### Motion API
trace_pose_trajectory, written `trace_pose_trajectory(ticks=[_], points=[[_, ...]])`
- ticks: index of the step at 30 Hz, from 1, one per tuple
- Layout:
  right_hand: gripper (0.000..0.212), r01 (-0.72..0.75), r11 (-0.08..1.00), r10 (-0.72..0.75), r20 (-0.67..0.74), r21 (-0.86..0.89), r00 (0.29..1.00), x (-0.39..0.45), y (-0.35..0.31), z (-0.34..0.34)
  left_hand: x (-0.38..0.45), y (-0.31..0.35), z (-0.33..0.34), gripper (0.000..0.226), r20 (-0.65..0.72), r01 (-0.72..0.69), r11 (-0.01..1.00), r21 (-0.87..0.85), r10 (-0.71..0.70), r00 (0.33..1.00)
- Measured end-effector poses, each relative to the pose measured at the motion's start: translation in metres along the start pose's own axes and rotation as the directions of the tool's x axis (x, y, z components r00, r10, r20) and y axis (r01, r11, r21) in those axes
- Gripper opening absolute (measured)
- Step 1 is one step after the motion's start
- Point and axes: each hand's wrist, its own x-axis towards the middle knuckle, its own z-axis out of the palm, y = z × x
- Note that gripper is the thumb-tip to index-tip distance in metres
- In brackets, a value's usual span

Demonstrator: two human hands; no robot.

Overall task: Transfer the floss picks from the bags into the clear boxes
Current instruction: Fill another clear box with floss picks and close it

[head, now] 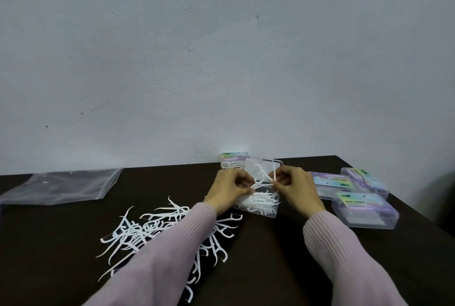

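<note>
Both hands pinching floss picks — left hand (231,186) and right hand (295,186) hold a few (261,177) over the open clear box (258,203), partly filled. Plenty left: a loose pile (150,229) on the desk (61,244) — bag (61,186) looks emptied.

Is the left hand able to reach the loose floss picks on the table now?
Probably yes, once freed: the left hand is pinching picks over the open box, and the loose floss picks lie uncovered beside its sleeve.

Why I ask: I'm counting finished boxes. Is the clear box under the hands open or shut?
Open. The clear box has its lid raised behind the hands, and floss picks lie uncovered inside.
</note>
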Motion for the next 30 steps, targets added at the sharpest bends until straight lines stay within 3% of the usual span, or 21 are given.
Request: trace_pose_trajectory(ticks=[4,7,10,16,22,27,30], points=[[0.02,0.008,0.999,-0.007,-0.013,0.036,1.0,0.001,0.0,0.0,0.002,-0.003,0.001,0.017,-0.089,0.028,0.998,-0.053,-0.033,0.995],[0.021,0.017,0.999,-0.016,-0.029,0.05,0.999,0.0,0.0,-0.001,0.004,-0.001,-0.002,0.014,-0.144,0.067,0.971,-0.228,-0.101,0.984],[0.022,0.025,0.999,-0.024,-0.026,0.045,0.999,-0.001,-0.001,-0.002,0.006,0.0,-0.003,0.014,-0.149,0.096,0.915,-0.393,-0.166,0.975],[0.024,0.032,0.999,-0.031,-0.024,0.036,0.999,-0.002,-0.001,-0.003,0.006,-0.001,-0.003,0.016,-0.137,0.107,0.851,-0.514,-0.205,0.969],[0.023,0.038,0.999,-0.037,-0.037,0.034,0.999,-0.001,-0.002,-0.002,0.006,-0.002,-0.006,0.024,-0.09,0.181,0.689,-0.702,-0.338,0.937],[0.022,0.056,0.998,-0.055,-0.039,0.019,0.998,0.0,-0.003,-0.001,0.005,-0.002,-0.007,0.023,-0.107,0.178,0.689,-0.702,-0.349,0.931],[0.022,0.055,0.998,-0.055,-0.036,0.005,0.998,-0.001,-0.002,-0.002,0.007,-0.001,-0.01,0.022,-0.197,0.137,0.721,-0.679,-0.359,0.912]])
